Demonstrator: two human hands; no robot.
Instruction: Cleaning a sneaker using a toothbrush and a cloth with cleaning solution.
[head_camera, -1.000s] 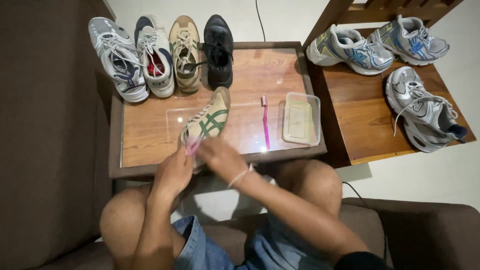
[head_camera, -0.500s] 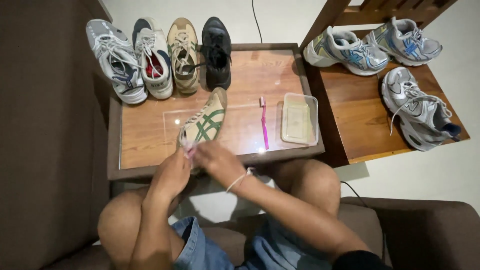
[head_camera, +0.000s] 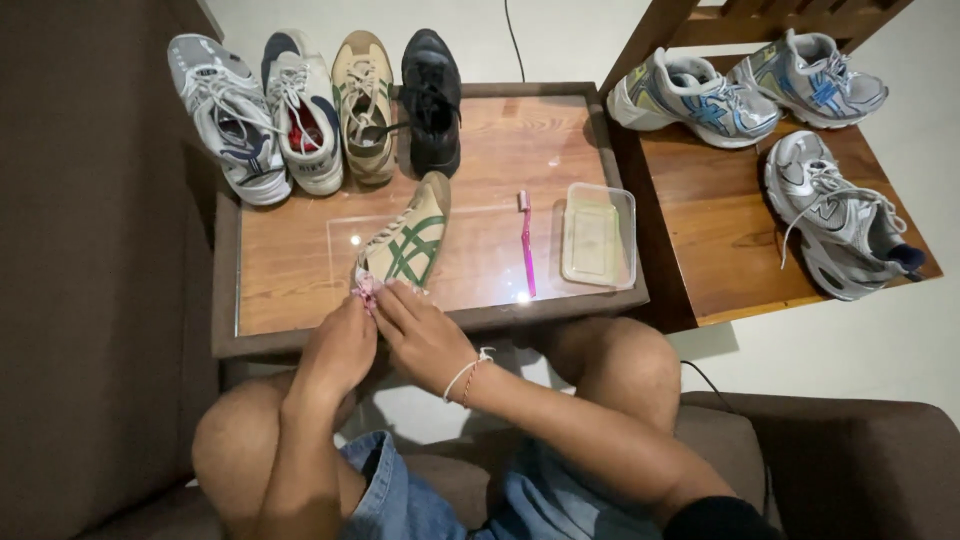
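Observation:
A cream sneaker with green stripes (head_camera: 410, 238) lies on its side on the glass-topped wooden table (head_camera: 290, 275), its heel toward me. My left hand (head_camera: 338, 348) and my right hand (head_camera: 425, 335) meet at that heel, fingers pinched on a small pink cloth (head_camera: 364, 290) pressed to the shoe. A thin bracelet circles my right wrist. A pink toothbrush (head_camera: 525, 242) lies on the glass right of the shoe.
A clear plastic tub (head_camera: 598, 235) sits beside the toothbrush. Several shoes line the table's far edge: grey-white (head_camera: 222, 115), white-red (head_camera: 300, 110), tan (head_camera: 364, 105), black (head_camera: 430, 100). Three grey-blue running shoes (head_camera: 835, 215) rest on a wooden side table on the right.
Both hands have stayed at the sneaker's heel with only slight finger motion; the shoe has not visibly moved.

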